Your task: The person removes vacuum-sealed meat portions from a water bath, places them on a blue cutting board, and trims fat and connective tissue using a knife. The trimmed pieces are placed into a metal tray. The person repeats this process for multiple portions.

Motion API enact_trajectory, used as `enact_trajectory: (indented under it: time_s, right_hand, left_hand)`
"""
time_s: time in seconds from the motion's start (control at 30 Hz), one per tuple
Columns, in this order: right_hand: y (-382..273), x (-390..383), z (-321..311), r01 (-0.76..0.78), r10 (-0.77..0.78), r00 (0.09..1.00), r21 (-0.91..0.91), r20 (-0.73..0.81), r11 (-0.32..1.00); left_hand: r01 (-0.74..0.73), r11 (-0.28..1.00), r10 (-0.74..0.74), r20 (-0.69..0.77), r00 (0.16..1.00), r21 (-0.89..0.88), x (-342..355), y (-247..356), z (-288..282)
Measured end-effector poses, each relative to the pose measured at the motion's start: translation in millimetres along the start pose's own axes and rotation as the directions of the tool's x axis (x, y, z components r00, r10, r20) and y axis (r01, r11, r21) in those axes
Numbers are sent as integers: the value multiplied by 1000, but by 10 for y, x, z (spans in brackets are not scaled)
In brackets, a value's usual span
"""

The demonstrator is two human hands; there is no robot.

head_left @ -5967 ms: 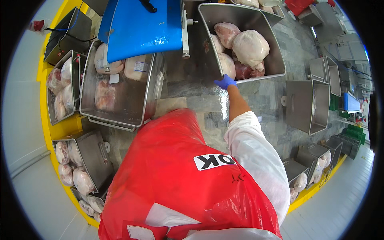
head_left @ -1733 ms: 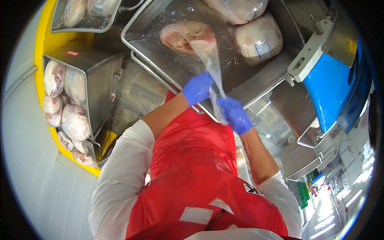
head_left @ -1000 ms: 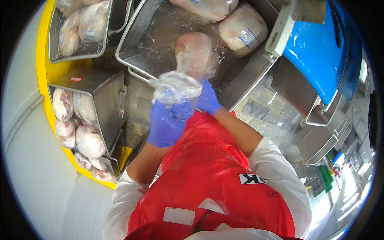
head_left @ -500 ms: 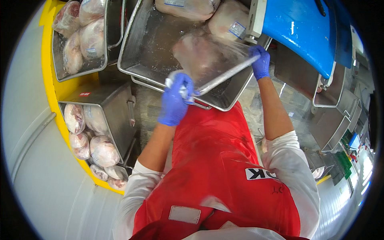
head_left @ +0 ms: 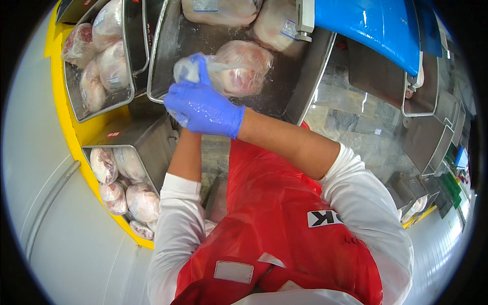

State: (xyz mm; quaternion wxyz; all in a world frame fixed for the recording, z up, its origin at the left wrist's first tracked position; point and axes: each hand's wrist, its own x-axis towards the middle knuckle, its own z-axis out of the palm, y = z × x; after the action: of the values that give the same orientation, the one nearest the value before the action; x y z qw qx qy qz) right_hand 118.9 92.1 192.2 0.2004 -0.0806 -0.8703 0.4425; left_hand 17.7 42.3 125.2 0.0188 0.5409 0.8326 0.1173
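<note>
Both my hands, in blue gloves, are together at the left side of a steel tub [head_left: 319, 68]. My left hand [head_left: 199, 68] is mostly hidden behind my right hand [head_left: 203, 109], its upper fingers closed on bunched clear plastic bag [head_left: 184, 70]. My right hand crosses over it, fingers wrapped round that bunched plastic. The bag stretches rightward to a pale pink piece of meat [head_left: 244, 68] lying in wet plastic inside the tub. Two larger wrapped pieces with labels [head_left: 221, 10] sit at the back of the tub.
Steel bins of wrapped meat stand at upper left [head_left: 99, 66] and lower left [head_left: 142, 198], against a yellow rail [head_left: 71, 132] and white wall. A blue plastic surface [head_left: 368, 33] on a metal mount overhangs at upper right. Further steel bins [head_left: 422, 147] stand along the right.
My right hand has moved left from the tub's right side to join my left hand, which shifted up and left. The bagged meat stays in the tub, the plastic now drawn leftward.
</note>
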Motion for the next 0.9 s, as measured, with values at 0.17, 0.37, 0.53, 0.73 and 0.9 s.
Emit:
enact_trajectory:
  time_s: [0.17, 0.37, 0.53, 0.73, 0.9]
  right_hand:
    - [471, -606, 208, -219, 247, 923, 126, -296, 968]
    - [1694, -1380, 803, -896, 891, 444, -67, -92, 439]
    - [2338, -1400, 931, -938, 896, 308, 57, -320, 343]
    - [2731, -51, -195, -580, 557, 736, 68, -385, 812]
    - [1522, 602, 677, -310, 316, 948, 101, -49, 945]
  left_hand:
    - [299, 838, -317, 38, 948, -457, -338, -1524, 772]
    - [265, 623, -314, 76, 947, -736, -1278, -972, 16]
    - [441, 473, -433, 235, 870, -763, -1822, -707, -343]
    - [555, 87, -300, 509, 806, -827, -1478, -170, -86]
    - [584, 673, -84, 737, 670, -454, -1321, -148, 835]
